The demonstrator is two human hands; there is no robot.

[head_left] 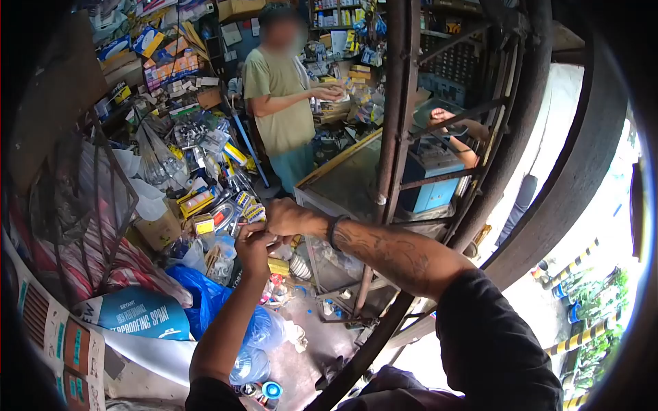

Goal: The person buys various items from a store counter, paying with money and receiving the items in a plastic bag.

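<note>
My left hand (pixel 256 245) and my right hand (pixel 291 219) meet in front of me, level with the heaped goods. The left hand's fingers are pinched together beside the right hand, which is curled closed. Whatever lies between the fingers is too small and covered to make out. A dark band (pixel 334 233) circles my right wrist. Just behind my hands are small yellow-and-blue boxes (pixel 249 205) and a yellow box (pixel 203 225) in the pile. A coiled whitish part (pixel 300 267) shows below my right hand.
Rusty metal bars (pixel 394 103) rise on the right, near my right arm. A glass counter (pixel 343 181) bears a blue box-like unit (pixel 433 178). Behind it stands a person (pixel 281 103); another person's arms (pixel 456 133) reach in from the right. Blue plastic bags (pixel 199 291) lie below left.
</note>
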